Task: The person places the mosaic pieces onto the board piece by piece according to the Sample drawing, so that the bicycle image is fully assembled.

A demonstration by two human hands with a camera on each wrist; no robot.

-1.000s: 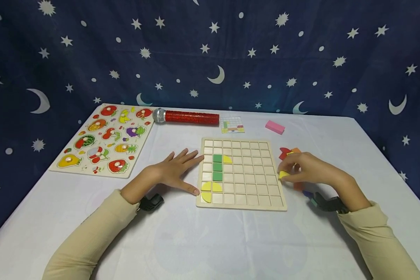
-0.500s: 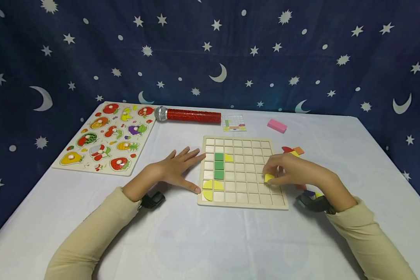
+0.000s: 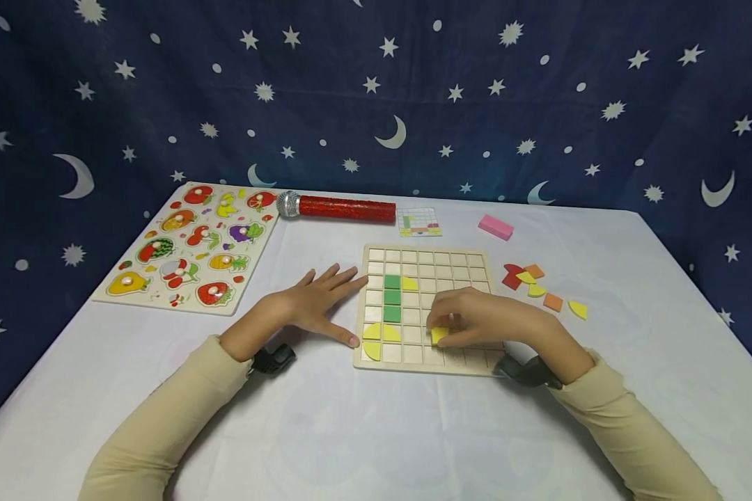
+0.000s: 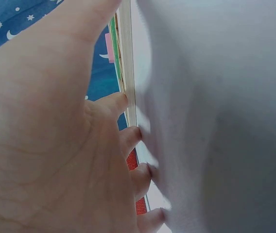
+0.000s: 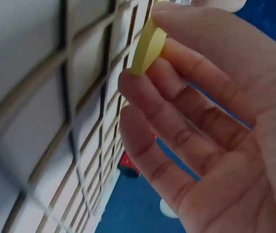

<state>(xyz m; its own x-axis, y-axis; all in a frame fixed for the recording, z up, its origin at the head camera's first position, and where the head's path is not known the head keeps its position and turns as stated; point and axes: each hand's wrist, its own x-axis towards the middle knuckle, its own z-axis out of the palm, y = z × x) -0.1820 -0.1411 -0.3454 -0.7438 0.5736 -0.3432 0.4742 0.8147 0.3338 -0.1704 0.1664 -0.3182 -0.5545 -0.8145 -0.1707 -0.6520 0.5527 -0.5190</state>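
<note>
A wooden grid board (image 3: 426, 356) lies in the middle of the table. Three green square tiles (image 3: 392, 297) stand in a column on its left part, with a yellow quarter-circle tile (image 3: 409, 284) beside the top one and three more yellow ones near the lower left corner. My right hand (image 3: 476, 316) is over the board's lower middle and pinches a yellow tile (image 5: 148, 48) between thumb and fingers, seen close in the right wrist view. With fingers spread, my left hand (image 3: 313, 306) touches the board's left edge with thumb and fingertip.
Loose red, orange and yellow tiles (image 3: 553, 302) lie right of the board. Behind it are a small pattern card (image 3: 419, 222), a red microphone (image 3: 347, 208) and a pink block (image 3: 496, 227). A fruit knob puzzle (image 3: 191, 247) lies at the left.
My right hand has moved left from the loose tiles to above the board, carrying the yellow tile. The loose tiles are uncovered now. My left hand stays in place at the board's edge.
</note>
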